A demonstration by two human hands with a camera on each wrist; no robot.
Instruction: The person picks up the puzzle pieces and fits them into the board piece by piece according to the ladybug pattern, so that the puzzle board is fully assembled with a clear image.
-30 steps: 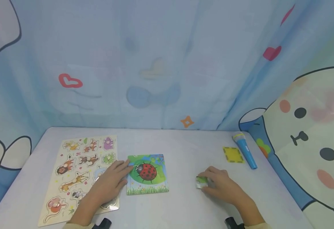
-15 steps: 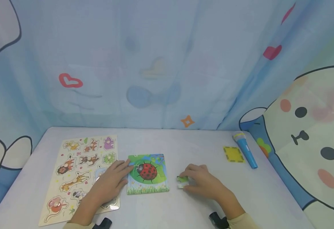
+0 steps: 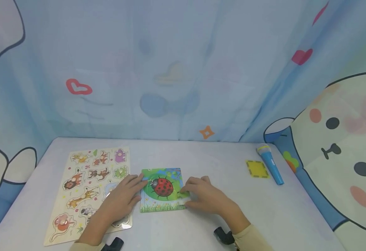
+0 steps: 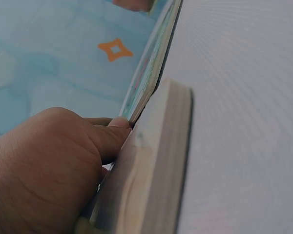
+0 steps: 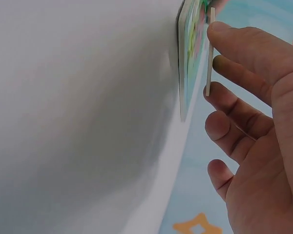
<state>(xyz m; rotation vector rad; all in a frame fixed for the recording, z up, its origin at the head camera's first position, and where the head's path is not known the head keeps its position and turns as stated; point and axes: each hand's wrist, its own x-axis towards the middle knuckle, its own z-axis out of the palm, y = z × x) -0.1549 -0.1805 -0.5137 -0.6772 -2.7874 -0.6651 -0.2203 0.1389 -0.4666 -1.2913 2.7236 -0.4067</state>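
Note:
A square ladybug jigsaw puzzle (image 3: 161, 187) lies on the white table. My left hand (image 3: 122, 198) rests fingertips on its left edge, fingers extended, with the palm over the wooden animal board (image 3: 84, 195). In the left wrist view, the thumb (image 4: 118, 123) is at the puzzle's near corner. My right hand (image 3: 205, 196) pinches a thin green-and-white puzzle piece (image 5: 210, 58) between thumb and fingers. The piece overlaps the puzzle's right side in the head view; from the right wrist, a narrow gap shows between it and the puzzle surface.
A yellow square frame-like tile (image 3: 257, 169) and a blue toy microphone (image 3: 271, 164) lie at the right rear of the table. Behind the table hangs a light blue printed curtain (image 3: 170, 69).
My right hand has carried the puzzle piece leftward across the table, from well right of the ladybug puzzle to over its right edge. My left hand has stayed in place.

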